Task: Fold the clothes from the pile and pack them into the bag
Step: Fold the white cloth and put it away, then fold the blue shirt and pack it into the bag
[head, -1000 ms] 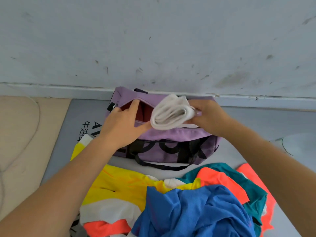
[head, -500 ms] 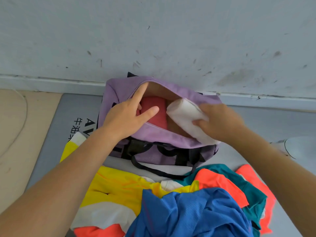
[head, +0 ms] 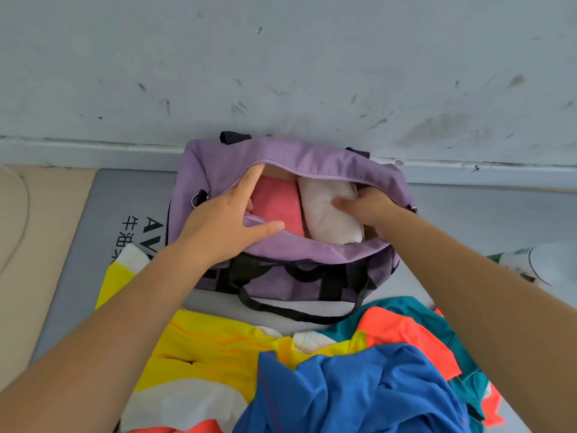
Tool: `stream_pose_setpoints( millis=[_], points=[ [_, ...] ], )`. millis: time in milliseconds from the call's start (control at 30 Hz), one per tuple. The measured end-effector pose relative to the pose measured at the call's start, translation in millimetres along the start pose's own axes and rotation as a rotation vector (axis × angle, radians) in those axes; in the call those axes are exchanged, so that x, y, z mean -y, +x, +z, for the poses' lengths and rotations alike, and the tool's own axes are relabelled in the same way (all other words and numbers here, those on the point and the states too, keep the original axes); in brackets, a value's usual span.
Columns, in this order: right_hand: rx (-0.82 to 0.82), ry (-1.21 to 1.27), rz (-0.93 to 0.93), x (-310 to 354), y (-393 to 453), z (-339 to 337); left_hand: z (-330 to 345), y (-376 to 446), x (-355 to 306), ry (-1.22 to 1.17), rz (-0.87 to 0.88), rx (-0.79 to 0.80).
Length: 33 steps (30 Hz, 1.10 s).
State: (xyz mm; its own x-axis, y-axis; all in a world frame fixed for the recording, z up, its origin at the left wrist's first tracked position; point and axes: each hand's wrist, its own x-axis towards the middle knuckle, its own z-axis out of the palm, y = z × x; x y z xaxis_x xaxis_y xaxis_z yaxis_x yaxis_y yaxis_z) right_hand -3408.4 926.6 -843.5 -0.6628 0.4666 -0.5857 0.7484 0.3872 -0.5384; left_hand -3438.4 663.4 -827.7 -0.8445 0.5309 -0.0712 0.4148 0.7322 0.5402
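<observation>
Nearest, the crumpled pile [head: 312, 379] of slick blue, yellow and orange clothes runs off the lower edge, and beyond it the soft purple bag [head: 293, 170] gapes against the wall, the left hand [head: 224, 223] spreading its opening with straight fingers while the right hand [head: 368, 207], fingertips hidden, grips the folded white garment [head: 327, 210] inside, beside a pink one [head: 274, 201].

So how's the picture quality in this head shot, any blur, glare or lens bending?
Head view: soft, even light with no glare; the purple bag and white folded garment are fairly sharp; the wide lens bows the baseboard and stretches both forearms toward the bottom corners; faint shadow sits under the bag.
</observation>
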Motion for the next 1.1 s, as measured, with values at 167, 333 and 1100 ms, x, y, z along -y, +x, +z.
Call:
stream_pose_setpoints(
  millis=[167, 333, 1100],
  points=[
    [0.158, 0.214, -0.017, -11.4, 2.0, 6.1, 1.1, 0.5, 1.2, 0.018, -0.037, 0.035],
    [0.018, 0.032, -0.099, -17.1, -5.3, 11.0, 2.0, -0.3, -2.4, 0.017, -0.034, 0.041],
    [0.105, -0.340, -0.277, -161.9, -248.3, -6.0, 49.9, -199.1, -94.6, -0.211, -0.455, 0.283]
  ],
)
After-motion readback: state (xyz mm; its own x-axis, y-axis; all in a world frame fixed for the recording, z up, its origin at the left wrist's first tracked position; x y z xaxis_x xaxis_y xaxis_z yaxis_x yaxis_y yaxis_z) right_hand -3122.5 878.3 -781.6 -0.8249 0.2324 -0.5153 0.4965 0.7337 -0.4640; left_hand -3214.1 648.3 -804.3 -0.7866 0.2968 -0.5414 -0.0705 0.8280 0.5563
